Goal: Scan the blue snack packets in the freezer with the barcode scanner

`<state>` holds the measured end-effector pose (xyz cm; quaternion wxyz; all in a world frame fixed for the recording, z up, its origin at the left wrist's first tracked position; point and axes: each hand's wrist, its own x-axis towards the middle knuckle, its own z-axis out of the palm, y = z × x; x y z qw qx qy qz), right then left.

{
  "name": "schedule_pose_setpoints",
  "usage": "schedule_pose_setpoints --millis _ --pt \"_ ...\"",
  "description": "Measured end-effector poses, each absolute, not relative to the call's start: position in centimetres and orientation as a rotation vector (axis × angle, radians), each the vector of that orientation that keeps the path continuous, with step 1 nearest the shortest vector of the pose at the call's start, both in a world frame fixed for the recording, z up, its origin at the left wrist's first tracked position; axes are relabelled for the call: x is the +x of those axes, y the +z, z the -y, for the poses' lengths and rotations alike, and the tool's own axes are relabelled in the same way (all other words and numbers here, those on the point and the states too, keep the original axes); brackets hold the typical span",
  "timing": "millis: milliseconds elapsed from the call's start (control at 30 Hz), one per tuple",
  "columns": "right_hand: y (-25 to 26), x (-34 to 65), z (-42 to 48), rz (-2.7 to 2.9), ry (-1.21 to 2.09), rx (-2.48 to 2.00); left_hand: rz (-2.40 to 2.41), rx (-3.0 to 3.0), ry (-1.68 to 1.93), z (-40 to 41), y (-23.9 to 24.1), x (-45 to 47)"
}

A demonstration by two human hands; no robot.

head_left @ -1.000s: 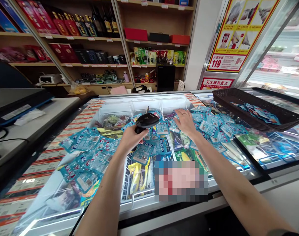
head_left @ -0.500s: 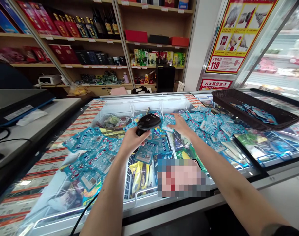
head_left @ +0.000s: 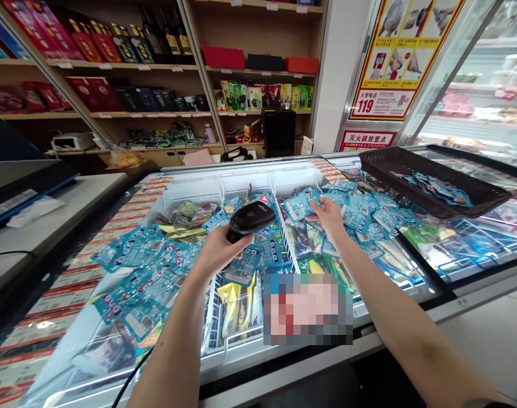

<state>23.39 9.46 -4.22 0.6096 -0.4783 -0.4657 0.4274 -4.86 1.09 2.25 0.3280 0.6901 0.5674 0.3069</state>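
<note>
My left hand [head_left: 218, 253] is wrapped round the handle of a black barcode scanner [head_left: 252, 217], its head tilted to the right above the chest freezer. With thumb and fingers, my right hand [head_left: 329, 216] pinches the right edge of a small blue snack packet [head_left: 299, 205], just right of the scanner. Many like packets lie in a left pile [head_left: 152, 275] on the freezer's glass. Others form a right pile [head_left: 362, 211] behind my right hand. A few more blue packets [head_left: 243, 266] show beneath the scanner.
A brown basket [head_left: 447, 211] with several blue packets stands at the right. Yellow-wrapped goods [head_left: 230, 309] lie in the freezer's wire basket. A pixelated rectangle [head_left: 307, 309] covers something at the front edge. A black cable [head_left: 133, 377] runs beside my left forearm. Stocked shelves [head_left: 126, 115] stand behind.
My right hand has moved right and now lifts the packet's edge, the packet lying more in view. The scanner stays in my left hand. The whole view has shifted slightly.
</note>
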Motion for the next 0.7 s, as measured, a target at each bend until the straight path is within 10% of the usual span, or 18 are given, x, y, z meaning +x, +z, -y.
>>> schedule_pose_setpoints --millis 700 --pt "-4.0 22.3 -8.7 1.055 1.021 -1.002 -1.46 1.882 0.676 -0.9 2.1 -4.5"
